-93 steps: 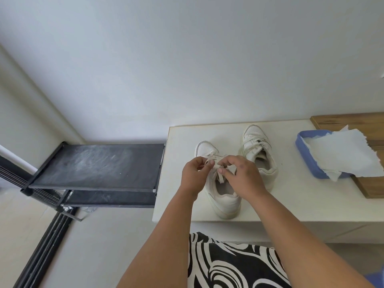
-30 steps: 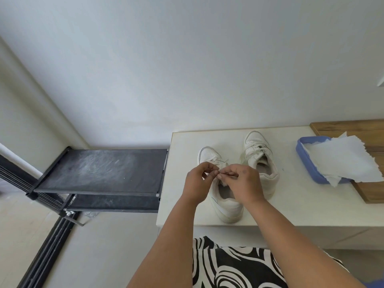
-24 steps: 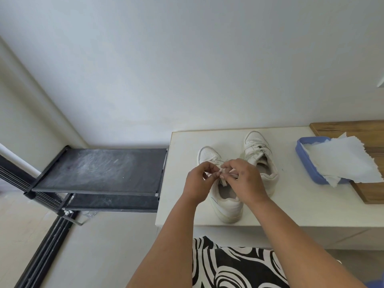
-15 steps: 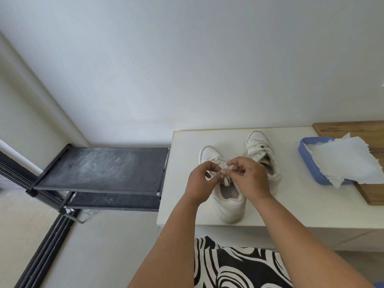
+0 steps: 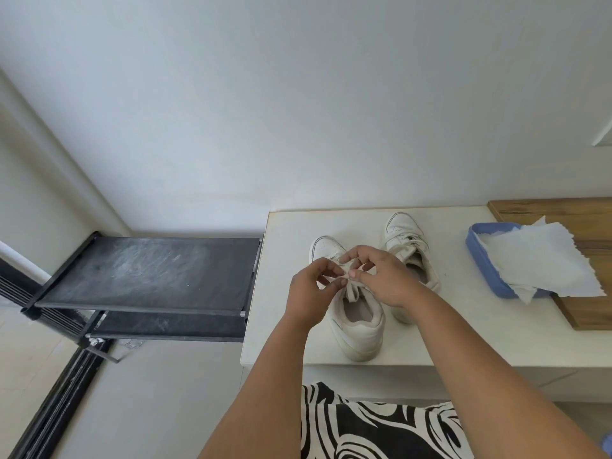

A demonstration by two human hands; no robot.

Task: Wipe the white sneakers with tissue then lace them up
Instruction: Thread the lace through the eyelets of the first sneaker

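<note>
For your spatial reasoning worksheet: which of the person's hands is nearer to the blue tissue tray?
Right. The right hand pinches laces over the near sneaker, on the side toward the blue tissue tray; the left hand works on the far side.

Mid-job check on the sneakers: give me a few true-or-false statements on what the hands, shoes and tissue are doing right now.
1. Both hands pinch the lace over the near sneaker. True: left hand, right hand, lace.
2. The far sneaker lies on the black rack. False: it stands on the white counter.
3. Tissue hangs over the blue tray. True.
4. The right hand holds tissue. False: it holds the lace.
</note>
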